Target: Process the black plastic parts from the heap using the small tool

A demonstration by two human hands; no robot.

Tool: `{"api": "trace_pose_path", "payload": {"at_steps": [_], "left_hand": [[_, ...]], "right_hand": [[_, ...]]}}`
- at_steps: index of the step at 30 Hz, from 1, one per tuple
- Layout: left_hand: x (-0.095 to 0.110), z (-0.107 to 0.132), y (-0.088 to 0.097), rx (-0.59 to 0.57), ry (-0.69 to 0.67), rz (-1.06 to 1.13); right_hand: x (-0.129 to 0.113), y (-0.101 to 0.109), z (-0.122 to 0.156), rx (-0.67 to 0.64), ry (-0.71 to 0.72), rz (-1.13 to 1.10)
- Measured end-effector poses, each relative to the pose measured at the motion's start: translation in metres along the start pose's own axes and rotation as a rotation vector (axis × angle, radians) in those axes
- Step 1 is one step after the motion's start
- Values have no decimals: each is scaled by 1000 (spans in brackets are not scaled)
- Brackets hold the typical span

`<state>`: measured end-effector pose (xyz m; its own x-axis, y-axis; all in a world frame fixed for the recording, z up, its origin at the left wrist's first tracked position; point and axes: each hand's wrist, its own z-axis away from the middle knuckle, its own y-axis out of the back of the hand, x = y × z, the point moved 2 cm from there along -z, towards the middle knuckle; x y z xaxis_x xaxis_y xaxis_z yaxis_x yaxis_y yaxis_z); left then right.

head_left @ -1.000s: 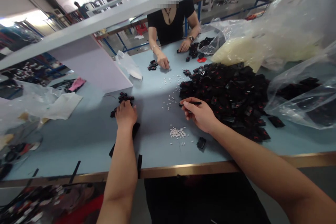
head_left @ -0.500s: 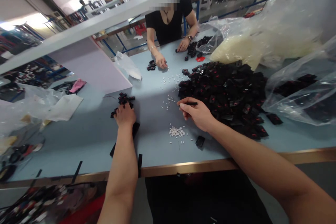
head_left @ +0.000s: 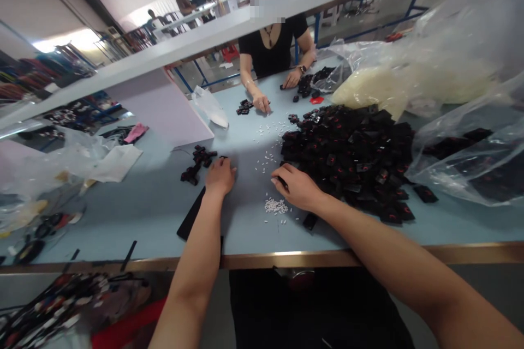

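Note:
My left hand [head_left: 221, 177] is closed over the blue table, with a small black piece [head_left: 223, 157] showing at its fingertips. Left of it lies a loose cluster of black pieces [head_left: 200, 157], and a flat black strip [head_left: 191, 218] is partly under my forearm. My right hand [head_left: 298, 186] is closed around a thin black stick-like tool [head_left: 282, 181], mostly hidden by the fingers. Just below this hand sits a pile of small white cylindrical bits [head_left: 276, 206]. More white bits [head_left: 266, 159] are scattered further up. A black piece [head_left: 310, 222] lies below my right wrist.
A large heap of black pieces with red marks [head_left: 347, 147] is at right, beside clear plastic bags [head_left: 470, 163]. Across the table, a co-worker's hand [head_left: 262, 102] is near another black cluster [head_left: 244, 107]. A white upright panel [head_left: 164, 109] and a shelf edge [head_left: 164, 52] stand ahead.
My left hand has moved right, away from the black cluster, with a small black piece at its fingertips. My right hand has shifted slightly left and down, and its tool is now more covered.

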<state>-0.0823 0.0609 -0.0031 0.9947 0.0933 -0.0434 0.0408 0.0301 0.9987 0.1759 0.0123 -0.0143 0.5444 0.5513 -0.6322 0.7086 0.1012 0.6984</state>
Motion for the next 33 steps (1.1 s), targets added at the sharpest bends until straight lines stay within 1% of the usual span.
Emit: {"api": "trace_pose_path", "payload": {"at_steps": [2,5,8,12,17,20,22,23,25,28,30,31,33], "left_hand": [[0,-2,-1,-6,35,-1],[-8,-7,-1,1,112,11],[-12,-13,-3,-40,100,40],[0,-12,-6,-40,30,40],[21,4,-8,-38,-13,51],[23,9,-5,-25,-21,68],[16,6,-2,3,-8,73],[9,3,1,21,11,70],[-11,-6,6,66,89,49],[-46,-21,11,85,240,56],[-64,-32,11,30,309,92],[-69,-36,10,-8,327,110],[-74,-45,7,-58,327,131]], "right_hand": [[-2,0,0,-25,-2,43],[-5,1,0,-69,-1,100],[-9,3,0,-90,36,182],[-10,6,1,-81,92,282],[-10,9,1,-73,117,315],[-10,8,2,-75,126,323],[-9,8,3,-73,124,327],[-9,7,2,-73,123,331],[-9,6,2,-74,125,344],[-8,6,1,-80,144,372],[-8,5,1,-84,161,395],[-8,5,1,-87,169,406],[-7,5,1,-95,184,426]]}}
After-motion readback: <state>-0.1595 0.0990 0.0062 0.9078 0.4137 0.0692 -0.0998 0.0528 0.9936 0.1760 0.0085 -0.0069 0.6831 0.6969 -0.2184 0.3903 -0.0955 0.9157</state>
